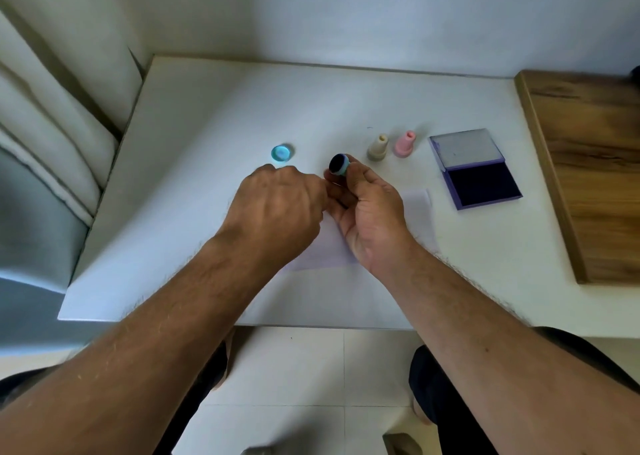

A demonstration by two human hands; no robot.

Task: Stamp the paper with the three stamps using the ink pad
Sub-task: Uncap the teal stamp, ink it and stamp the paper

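Note:
My right hand (370, 212) grips a blue stamp (339, 166), tilted so its dark inked face points up and away. Its blue cap (282, 153) lies on the white table to the left. My left hand (280, 209) hovers beside the right hand with curled fingers, touching its fingertips; whether it holds anything I cannot tell. A beige stamp (377, 147) and a pink stamp (404, 144) stand upright behind the hands. The purple ink pad (481, 181) lies open at the right, lid folded back. The white paper (417, 205) lies under my hands, mostly hidden.
A wooden board (588, 164) borders the table (207, 115) on the right. A wall runs along the back edge, and a cushioned seat (45, 164) stands to the left. My knees and a tiled floor show below the near edge.

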